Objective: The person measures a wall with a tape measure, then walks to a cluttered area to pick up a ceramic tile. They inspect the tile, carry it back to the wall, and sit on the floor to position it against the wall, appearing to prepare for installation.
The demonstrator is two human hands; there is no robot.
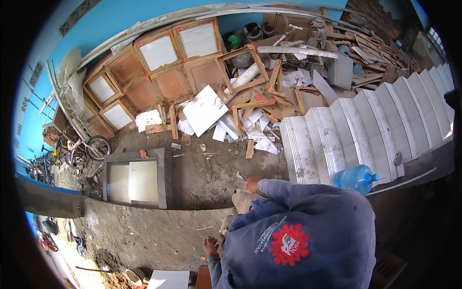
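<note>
A small pale piece (239, 175) lies on the dirty ground (192, 185), near the right hand (251, 185), which is beside the beige trousers (243, 201). The left hand (210, 246) has its fingers bent; whether either hand grips something, one cannot tell. A blue bottle (356, 178) is near the white steps (339, 139).
</note>
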